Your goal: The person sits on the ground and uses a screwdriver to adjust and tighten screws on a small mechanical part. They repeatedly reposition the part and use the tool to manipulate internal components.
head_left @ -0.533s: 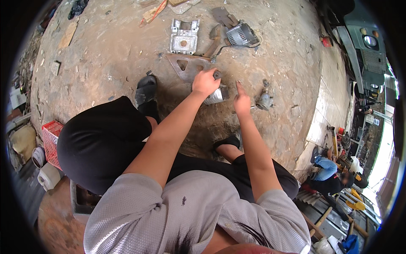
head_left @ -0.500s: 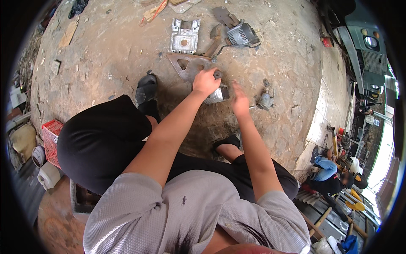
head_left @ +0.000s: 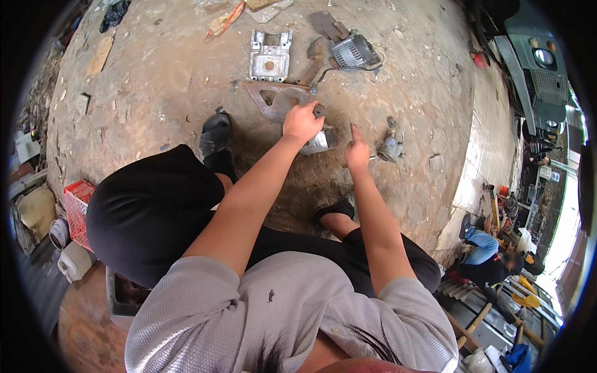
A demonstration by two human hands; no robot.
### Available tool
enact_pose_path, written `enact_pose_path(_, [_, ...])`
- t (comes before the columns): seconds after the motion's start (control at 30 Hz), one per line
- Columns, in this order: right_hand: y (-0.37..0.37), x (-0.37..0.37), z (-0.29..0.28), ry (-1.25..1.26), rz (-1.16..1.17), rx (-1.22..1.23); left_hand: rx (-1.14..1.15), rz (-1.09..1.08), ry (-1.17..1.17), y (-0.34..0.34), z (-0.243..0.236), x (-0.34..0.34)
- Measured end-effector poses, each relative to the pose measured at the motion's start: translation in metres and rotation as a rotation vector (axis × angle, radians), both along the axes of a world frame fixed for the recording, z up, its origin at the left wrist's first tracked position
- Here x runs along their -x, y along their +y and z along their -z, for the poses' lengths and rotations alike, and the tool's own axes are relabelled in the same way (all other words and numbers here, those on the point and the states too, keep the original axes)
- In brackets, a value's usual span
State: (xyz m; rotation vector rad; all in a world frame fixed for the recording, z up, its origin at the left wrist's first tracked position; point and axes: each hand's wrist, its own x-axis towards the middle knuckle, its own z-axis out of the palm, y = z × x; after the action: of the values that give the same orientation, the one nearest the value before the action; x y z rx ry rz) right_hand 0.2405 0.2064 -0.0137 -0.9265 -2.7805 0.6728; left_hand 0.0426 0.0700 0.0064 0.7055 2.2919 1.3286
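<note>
1. At twelve o'clock in my remote view, over the dusty ground (head_left: 174,81): left hand (head_left: 303,121), fingers clamped round a dark, round-ended piece (head_left: 319,110), presumably to steady it.
2. Just beside that fist, at its five o'clock: silvery cylinder (head_left: 319,142), on the ground, dully shiny, darker at its right end, partly covered. Whether the piece joins it, I cannot tell.
3. Fist's four o'clock: right hand (head_left: 357,154), one finger outstretched; whether the others close on anything, I cannot tell.
4. Right hand's three o'clock: small grey assembly (head_left: 390,148), near, perhaps for easy reach.
5. Fist's ten o'clock: brown triangular bracket (head_left: 284,104), flat; eleven: silver casting (head_left: 280,59); one: slotted housing (head_left: 354,51), corded. Probably placed outward for elbow room.
</note>
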Motion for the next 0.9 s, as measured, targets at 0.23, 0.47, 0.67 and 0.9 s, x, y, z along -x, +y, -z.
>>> enact_pose_path(0.23, [0.008, -0.005, -0.004, -0.379, 0.224, 0.027, -0.007, 0.026, -0.019, 0.004, -0.004, -0.002])
enact_pose_path(0.47, [0.014, -0.008, 0.006, -0.457, 0.185, 0.196, -0.029, 0.016, 0.013, 0.004, -0.001, -0.003])
enact_pose_path(0.67, [-0.010, -0.001, 0.000, -0.107, -0.228, -0.029, 0.017, 0.019, -0.023, 0.003, -0.002, 0.000])
enact_pose_path(0.9, [-0.014, 0.016, -0.027, -0.051, -0.174, -0.013, 0.054, 0.031, -0.014, 0.002, 0.001, 0.000])
